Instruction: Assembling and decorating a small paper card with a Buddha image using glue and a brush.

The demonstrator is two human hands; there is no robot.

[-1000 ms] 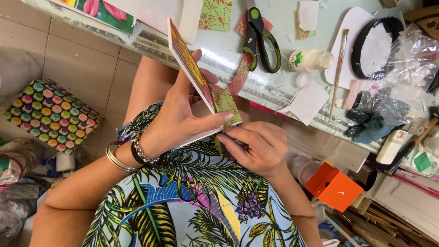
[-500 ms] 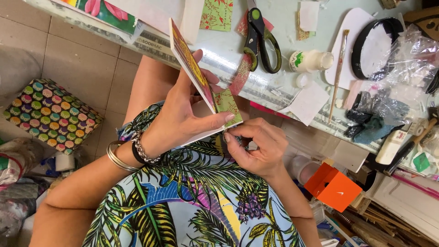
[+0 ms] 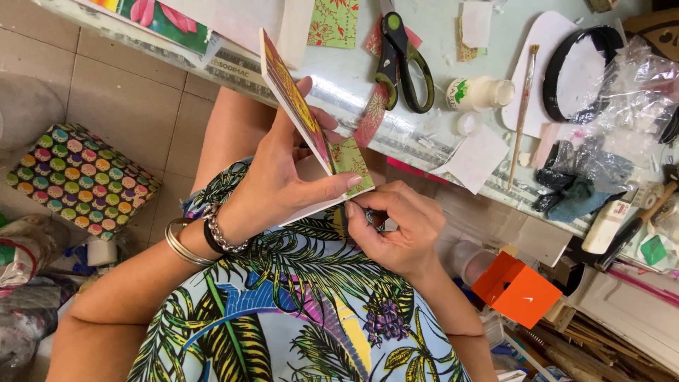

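Left hand (image 3: 283, 180) grips patterned card (image 3: 297, 110) upright, thumb on green paper strip (image 3: 351, 163); right hand (image 3: 396, 226) pinches strip's lower edge w/ fingertips.

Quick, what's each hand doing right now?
Left hand: closed on the patterned board, held on edge.
Right hand: fingers curled, pinching the board's lower corner with its green paper.

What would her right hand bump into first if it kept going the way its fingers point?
Probably the green patterned paper on the board's lower corner: the right hand points up-left at it, fingertips nearly touching. The left hand's fingertips lie just beside; depth is unclear.
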